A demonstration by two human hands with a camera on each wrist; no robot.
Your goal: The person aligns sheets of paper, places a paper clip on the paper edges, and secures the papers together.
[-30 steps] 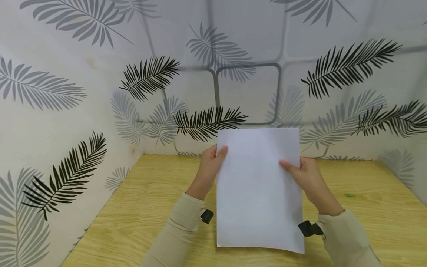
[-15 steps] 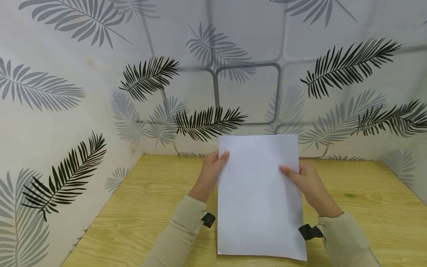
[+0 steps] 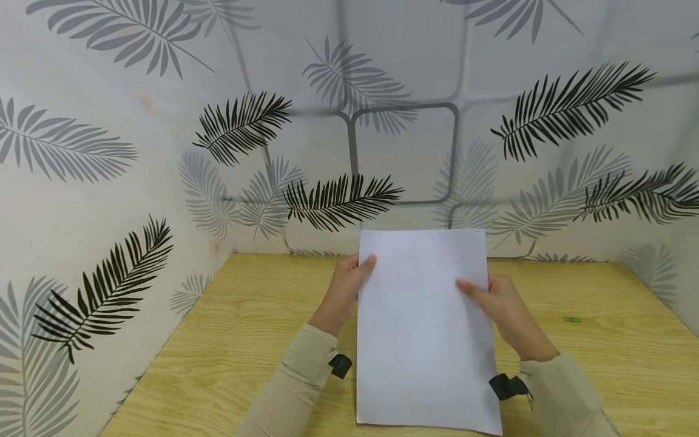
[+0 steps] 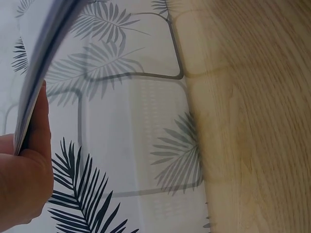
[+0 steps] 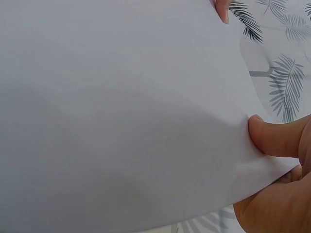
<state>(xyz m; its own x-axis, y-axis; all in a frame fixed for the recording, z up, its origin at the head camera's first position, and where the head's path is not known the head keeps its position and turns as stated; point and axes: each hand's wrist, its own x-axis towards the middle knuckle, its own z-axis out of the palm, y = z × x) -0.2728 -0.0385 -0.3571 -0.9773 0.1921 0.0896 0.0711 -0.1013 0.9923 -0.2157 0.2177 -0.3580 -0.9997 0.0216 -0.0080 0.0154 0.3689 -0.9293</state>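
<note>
White paper (image 3: 423, 340), blank on the side facing me, is held nearly upright over the table in the head view. My left hand (image 3: 345, 288) pinches its left edge near the top, thumb in front and fingers behind. On the opposite edge, slightly lower, my right hand (image 3: 508, 309) grips it the same way. The left wrist view catches the paper (image 4: 41, 63) edge-on, looking like several layers, in the left hand (image 4: 24, 189). In the right wrist view the paper (image 5: 121, 111) fills most of the picture and bends near the right thumb (image 5: 274, 138).
A small green paper clip (image 3: 572, 320) lies on the wood-grain table (image 3: 246, 340), right of the right hand. Behind and to the left rise pale walls (image 3: 404, 152) printed with feather-like leaves. Dark straps (image 3: 341, 365) show at both wrists.
Both hands have lowered the paper a little toward the table, and its top edge sits lower against the back wall. The grip is the same; the paper clip has not moved.
</note>
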